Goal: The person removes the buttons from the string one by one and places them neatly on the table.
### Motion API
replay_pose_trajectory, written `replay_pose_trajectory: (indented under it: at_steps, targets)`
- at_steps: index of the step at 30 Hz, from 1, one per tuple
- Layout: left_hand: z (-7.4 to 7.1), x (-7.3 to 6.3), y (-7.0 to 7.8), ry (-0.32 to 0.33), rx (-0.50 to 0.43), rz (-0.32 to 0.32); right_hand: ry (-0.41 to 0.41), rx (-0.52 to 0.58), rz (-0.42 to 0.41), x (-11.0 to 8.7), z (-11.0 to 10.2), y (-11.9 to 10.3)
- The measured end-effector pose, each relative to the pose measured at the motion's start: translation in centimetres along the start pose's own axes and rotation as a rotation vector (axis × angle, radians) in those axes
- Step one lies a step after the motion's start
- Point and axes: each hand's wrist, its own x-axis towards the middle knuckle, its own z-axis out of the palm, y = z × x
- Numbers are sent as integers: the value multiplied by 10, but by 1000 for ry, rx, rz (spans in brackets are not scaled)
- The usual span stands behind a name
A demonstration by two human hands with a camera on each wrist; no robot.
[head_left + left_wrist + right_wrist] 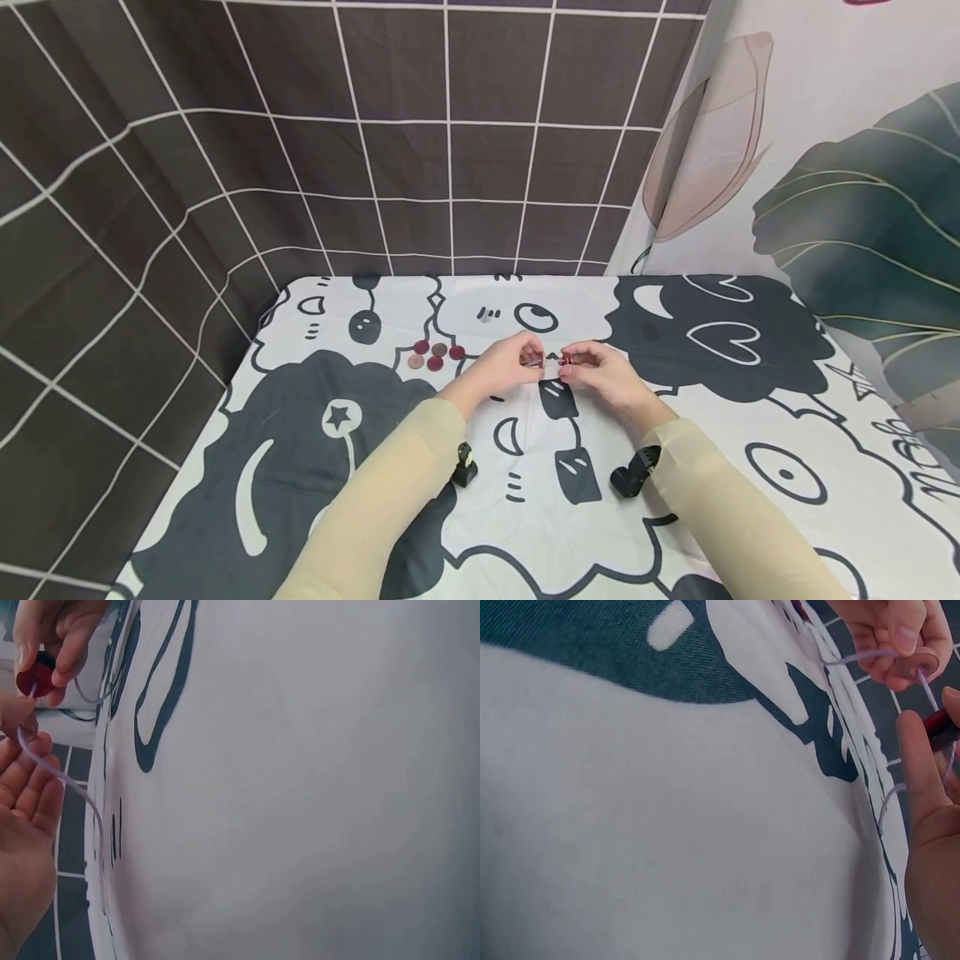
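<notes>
My left hand [504,364] pinches a pink flat round bead [922,658] between thumb and fingers, as the right wrist view shows. A thin lilac cord [79,789] passes through this bead and hangs down from the hand. Facing it, my right hand [602,375] grips a red flat round bead [34,681] with a dark edge. The cord runs across the short gap between the hands to the red bead's face. Both hands are raised close together over the middle of the cloth, and fingers cover part of each bead.
Several loose flat round beads, red, pink and brown [438,350], lie in a cluster left of my hands. A black-and-white patterned cloth [480,517] covers the table. Behind it hangs a dark gridded curtain [405,158], with a leaf-print curtain [847,200] at the right.
</notes>
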Motion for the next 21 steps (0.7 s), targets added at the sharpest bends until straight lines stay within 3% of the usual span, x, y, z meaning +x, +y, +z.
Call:
replay_pose_trajectory:
  at_steps: [11,21]
  targets:
    - [-12,-4,-10,25,24,-47,-1,25,-6,-1,0,1]
    - [-27,-15,-4,48,31,-83,9,7,4,-1,-1,0]
